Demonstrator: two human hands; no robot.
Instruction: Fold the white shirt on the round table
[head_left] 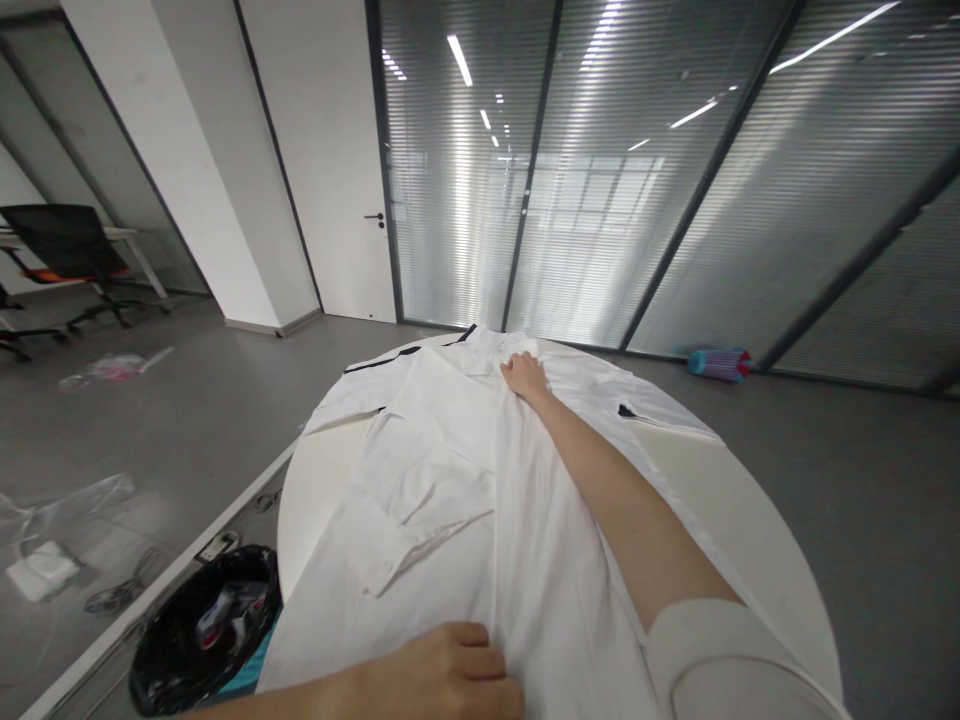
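A long white garment (442, 490), looking like a coat, lies front up over a round white table (322, 480). Its collar end points away from me, and dark trim shows along the far left edge and at the right sleeve opening. Near the collar, my right hand (525, 375) has its fingers curled on the front edge of the cloth. My left hand (457, 670) is closed on the same front edge close to me, fingers bent into the fabric. A wrinkled fold crosses the left front panel. The cloth under both hands is hidden.
Left of the table stands a bin with a black liner (202, 630). Cables (120, 595), a white box (43, 570) and clear plastic (97, 495) lie on the floor. A blue and pink bundle (718, 364) sits by the glass wall. An office chair (64, 245) is far left.
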